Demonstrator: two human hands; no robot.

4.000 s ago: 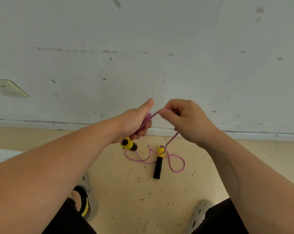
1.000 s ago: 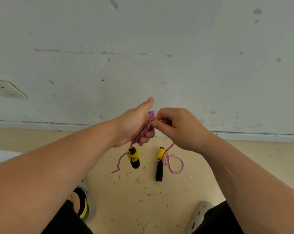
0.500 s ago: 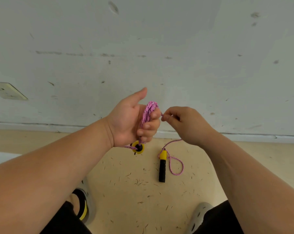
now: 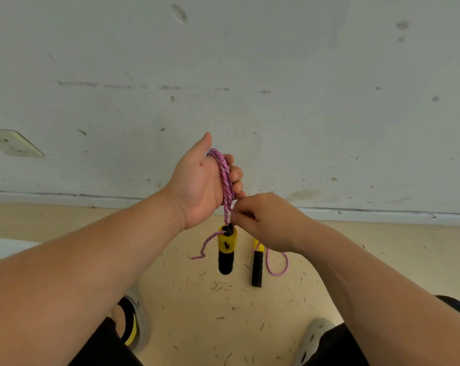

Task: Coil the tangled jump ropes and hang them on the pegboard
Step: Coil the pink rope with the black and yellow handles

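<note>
A pink jump rope (image 4: 225,178) is wound in several turns around the palm and fingers of my left hand (image 4: 197,186), held up with the thumb pointing upward. One yellow-and-black handle (image 4: 226,250) hangs just below that hand, with a short pink tail beside it. My right hand (image 4: 263,220) pinches the rope right under the left hand. The second yellow-and-black handle (image 4: 257,265) lies on the floor, its top hidden by my right hand, with a loose pink loop (image 4: 277,268) beside it.
A scuffed white wall (image 4: 250,75) with a baseboard stands straight ahead, and a wall socket (image 4: 12,142) is at the left. The tan floor (image 4: 210,313) is littered with small bits. My shoes (image 4: 133,320) and knees are at the bottom edge.
My right hand has dropped from beside the left hand's fingers to just under it, bringing the rope down. The hanging handle now dangles lower. The loose rope on the floor has shortened.
</note>
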